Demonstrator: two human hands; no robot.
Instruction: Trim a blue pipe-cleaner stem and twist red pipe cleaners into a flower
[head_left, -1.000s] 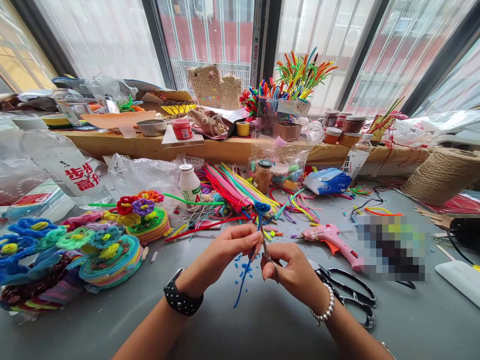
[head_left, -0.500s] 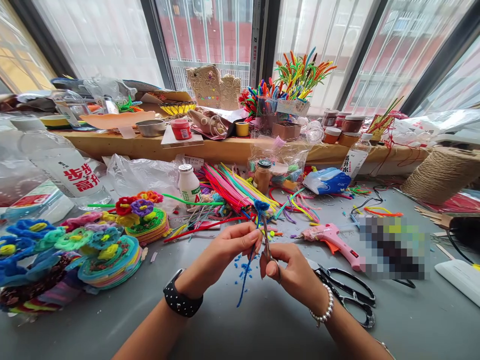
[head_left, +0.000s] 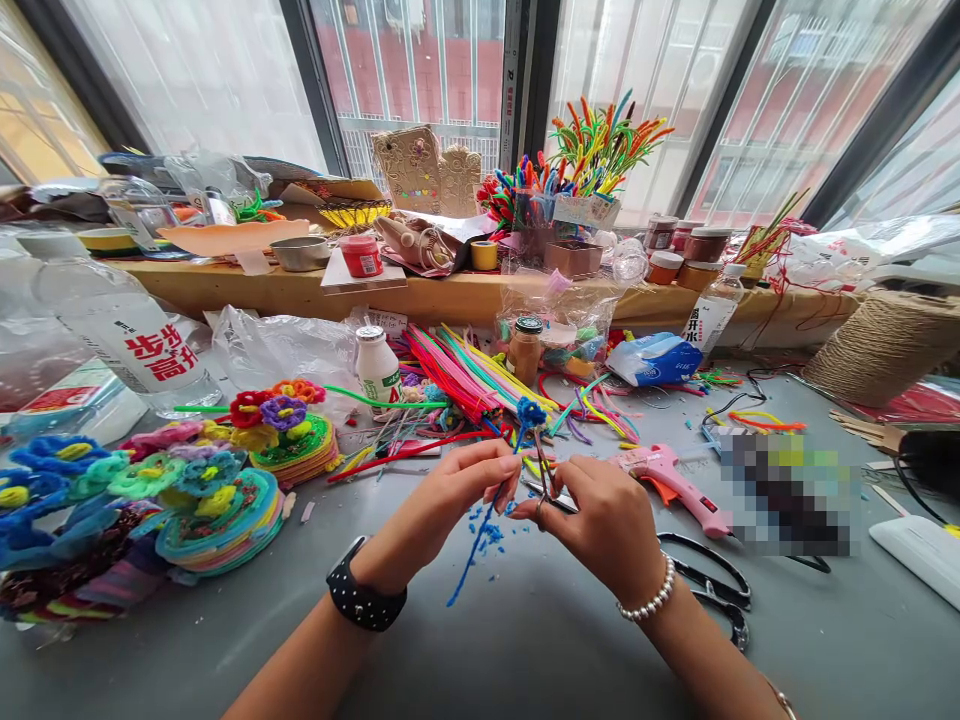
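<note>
Between the fingertips of my left hand is pinched a blue pipe cleaner, its thin tail hanging down to the left. A curled blue tuft forms its upper end, above my fingers. My right hand has its fingers in the handles of small metal scissors, whose blades point up beside the tuft. Blue fuzz clippings lie scattered on the grey table below. Large black-handled scissors rest partly hidden behind my right wrist.
A pink glue gun lies to the right, near a blurred-out patch. Bundled pipe cleaners, a white bottle and a brown jar stand behind my hands. Fuzzy flower pieces fill the left; a twine spool stands far right.
My right hand and the small scissors have shifted right, a little off the stem. The pipe cleaner leans more, its tail swinging left and its tuft moving slightly right. More blue clippings show on the table.
</note>
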